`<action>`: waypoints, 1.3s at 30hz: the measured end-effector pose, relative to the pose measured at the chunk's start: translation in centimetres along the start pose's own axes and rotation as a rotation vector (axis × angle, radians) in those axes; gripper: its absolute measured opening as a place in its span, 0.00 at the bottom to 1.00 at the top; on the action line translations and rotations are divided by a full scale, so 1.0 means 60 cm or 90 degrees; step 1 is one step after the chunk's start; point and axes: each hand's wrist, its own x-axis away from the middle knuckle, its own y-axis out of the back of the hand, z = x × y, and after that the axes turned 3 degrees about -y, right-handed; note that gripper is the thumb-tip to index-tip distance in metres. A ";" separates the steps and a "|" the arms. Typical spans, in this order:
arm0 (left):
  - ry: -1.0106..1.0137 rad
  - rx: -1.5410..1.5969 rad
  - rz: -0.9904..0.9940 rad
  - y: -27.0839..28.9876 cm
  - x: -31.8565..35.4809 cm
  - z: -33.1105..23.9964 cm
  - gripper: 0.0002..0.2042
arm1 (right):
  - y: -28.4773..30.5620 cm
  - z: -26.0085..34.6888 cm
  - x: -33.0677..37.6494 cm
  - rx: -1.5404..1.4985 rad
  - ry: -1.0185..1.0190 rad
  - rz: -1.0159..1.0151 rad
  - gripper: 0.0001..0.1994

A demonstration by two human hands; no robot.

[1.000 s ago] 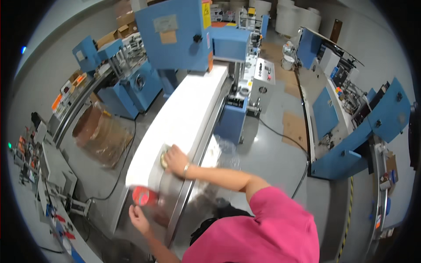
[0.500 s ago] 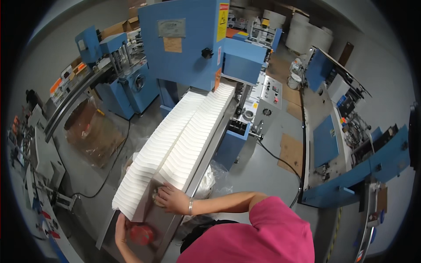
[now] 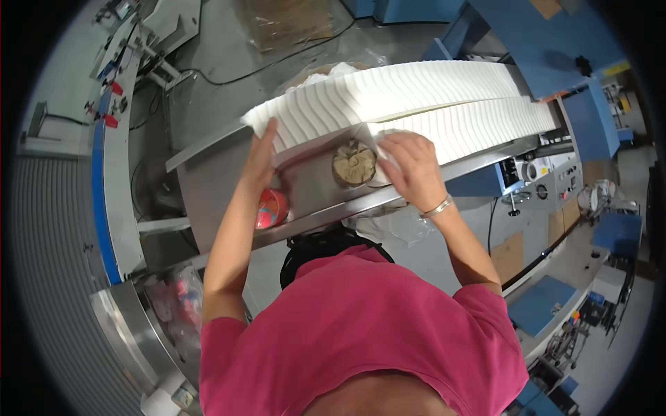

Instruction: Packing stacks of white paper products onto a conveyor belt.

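Two long rows of white folded paper sheets [image 3: 444,87] stand on edge along a metal trough [image 3: 208,187]. My left hand [image 3: 261,159] rests its outstretched fingers against the left end of the far row. At the end of the shorter near row, my right hand [image 3: 415,166] lies with bent fingers on the white sheets, its thumb apart. Between my hands, a round tan wrapped bundle [image 3: 354,163] sits in the trough against an upright metal plate [image 3: 316,147]. A red round object [image 3: 272,208] lies beside my left wrist, partly covered by my forearm.
A blue machine [image 3: 548,41] stands over the rows' far right end, with a control panel [image 3: 565,180] beside it. A metal frame with a blue edge [image 3: 104,201] runs along the left. Cables and a clear plastic-wrapped carton [image 3: 288,21] are on the floor beyond.
The view has turned, so the rows now run left to right. My right hand has left the round bundle for the near row's end. My left hand stays at the far row's end.
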 end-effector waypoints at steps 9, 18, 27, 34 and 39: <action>-0.088 -0.182 -0.004 -0.005 0.005 0.005 0.32 | 0.036 -0.094 -0.023 -0.052 -0.148 0.003 0.13; -0.078 -0.163 -0.036 0.006 -0.024 -0.002 0.34 | 0.010 -0.095 -0.064 -0.120 0.023 0.065 0.07; -0.037 -0.174 -0.126 -0.005 -0.002 -0.023 0.35 | -0.114 0.021 -0.019 0.078 0.124 0.171 0.26; -0.038 -0.234 -0.062 -0.009 -0.012 -0.024 0.37 | -0.088 0.021 -0.023 0.024 0.153 0.231 0.28; -0.086 -0.244 -0.036 -0.019 0.012 -0.021 0.35 | -0.040 -0.045 -0.088 -0.096 0.080 0.062 0.15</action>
